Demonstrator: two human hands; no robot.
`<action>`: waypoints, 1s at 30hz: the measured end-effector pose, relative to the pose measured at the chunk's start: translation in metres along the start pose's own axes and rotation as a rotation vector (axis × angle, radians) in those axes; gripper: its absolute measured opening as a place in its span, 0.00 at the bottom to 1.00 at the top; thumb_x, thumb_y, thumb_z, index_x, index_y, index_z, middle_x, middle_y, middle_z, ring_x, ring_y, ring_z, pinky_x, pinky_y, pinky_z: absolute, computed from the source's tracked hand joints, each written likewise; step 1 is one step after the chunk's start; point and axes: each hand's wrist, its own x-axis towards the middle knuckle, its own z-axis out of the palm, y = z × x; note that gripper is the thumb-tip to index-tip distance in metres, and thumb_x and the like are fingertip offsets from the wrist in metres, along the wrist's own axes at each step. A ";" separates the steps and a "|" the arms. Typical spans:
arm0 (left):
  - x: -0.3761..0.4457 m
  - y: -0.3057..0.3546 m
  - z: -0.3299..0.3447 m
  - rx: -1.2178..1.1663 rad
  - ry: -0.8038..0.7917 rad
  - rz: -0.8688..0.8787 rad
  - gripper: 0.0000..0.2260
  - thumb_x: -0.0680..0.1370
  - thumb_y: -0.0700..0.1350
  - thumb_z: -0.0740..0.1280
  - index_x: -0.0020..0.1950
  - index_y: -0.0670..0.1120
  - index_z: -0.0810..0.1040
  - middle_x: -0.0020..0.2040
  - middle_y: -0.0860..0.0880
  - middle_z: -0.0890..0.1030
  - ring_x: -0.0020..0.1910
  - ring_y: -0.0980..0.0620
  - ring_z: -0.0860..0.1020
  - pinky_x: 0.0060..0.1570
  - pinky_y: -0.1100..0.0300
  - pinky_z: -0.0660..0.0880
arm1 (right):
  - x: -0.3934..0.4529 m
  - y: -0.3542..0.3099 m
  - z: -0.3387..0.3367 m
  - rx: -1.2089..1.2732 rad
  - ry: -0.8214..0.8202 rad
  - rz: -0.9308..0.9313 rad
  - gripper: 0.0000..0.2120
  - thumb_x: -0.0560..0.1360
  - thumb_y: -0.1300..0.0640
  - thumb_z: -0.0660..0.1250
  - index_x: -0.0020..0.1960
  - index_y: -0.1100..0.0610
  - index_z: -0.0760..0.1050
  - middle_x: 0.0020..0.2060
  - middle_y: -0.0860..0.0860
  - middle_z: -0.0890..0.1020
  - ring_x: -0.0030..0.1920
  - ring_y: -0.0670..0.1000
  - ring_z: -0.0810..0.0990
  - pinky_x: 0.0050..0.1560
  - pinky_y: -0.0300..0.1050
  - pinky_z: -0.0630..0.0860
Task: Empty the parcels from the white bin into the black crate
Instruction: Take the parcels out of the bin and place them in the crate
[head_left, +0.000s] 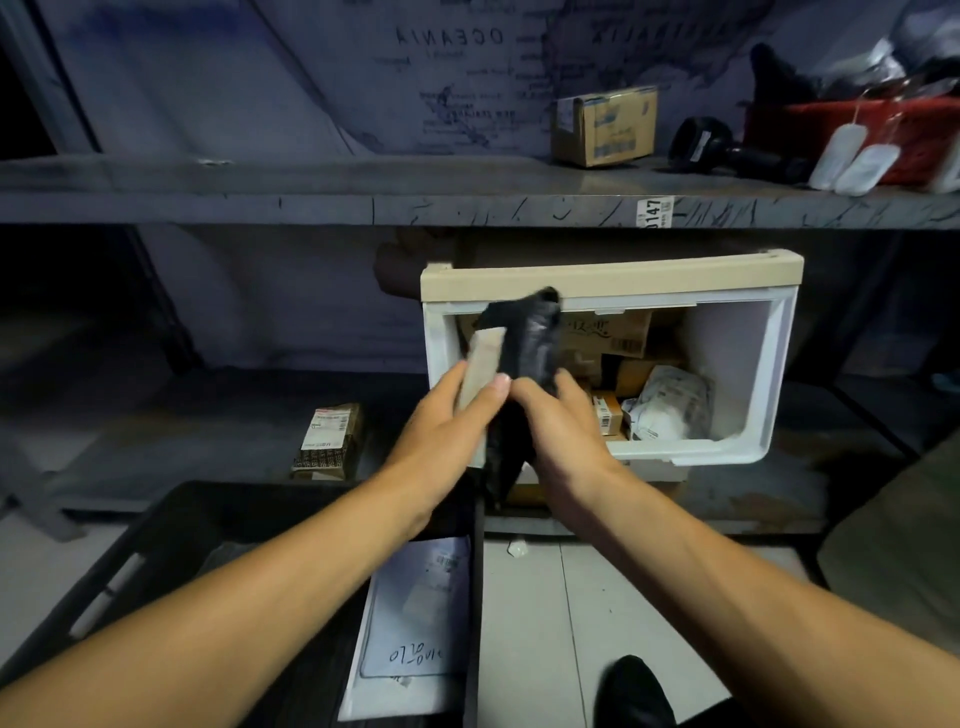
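The white bin (769, 374) with a beige top edge stands on the lower shelf, its open front facing me. Inside lie cardboard boxes (608, 332) and a white plastic parcel (670, 405). In front of the bin's left side, my left hand (447, 431) grips a slim beige parcel (480, 364). My right hand (561, 431) holds a black plastic bag parcel (530, 338) that hangs down between both hands. The black crate (171, 525) sits on the floor at lower left, under my left forearm. A white padded envelope (421, 623) with handwriting lies in it.
A small labelled box (327, 441) lies on the lower shelf left of the bin. The upper shelf (311, 192) carries a cardboard box (605, 127), a black object (701, 143) and a red basket (883, 140). My dark shoe (636, 691) stands on the tiled floor.
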 end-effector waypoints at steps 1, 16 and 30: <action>-0.002 0.003 -0.002 -0.153 -0.048 -0.064 0.20 0.76 0.59 0.69 0.66 0.53 0.78 0.58 0.53 0.85 0.59 0.54 0.82 0.63 0.52 0.76 | -0.005 -0.002 0.004 -0.019 -0.064 -0.011 0.21 0.69 0.50 0.70 0.62 0.49 0.79 0.55 0.51 0.85 0.57 0.51 0.84 0.62 0.56 0.79; 0.008 -0.004 -0.052 -0.627 -0.211 -0.386 0.24 0.65 0.47 0.76 0.60 0.40 0.84 0.62 0.37 0.82 0.58 0.40 0.82 0.65 0.45 0.75 | 0.011 -0.013 -0.034 -0.035 -0.247 0.237 0.38 0.64 0.44 0.81 0.70 0.52 0.74 0.59 0.53 0.85 0.59 0.56 0.84 0.61 0.57 0.79; 0.025 -0.017 -0.039 -0.353 0.209 -0.259 0.06 0.82 0.43 0.65 0.54 0.46 0.82 0.53 0.44 0.86 0.53 0.46 0.84 0.53 0.52 0.80 | 0.012 -0.016 -0.032 0.058 -0.067 0.021 0.20 0.71 0.62 0.78 0.61 0.59 0.78 0.50 0.56 0.87 0.52 0.59 0.87 0.50 0.52 0.83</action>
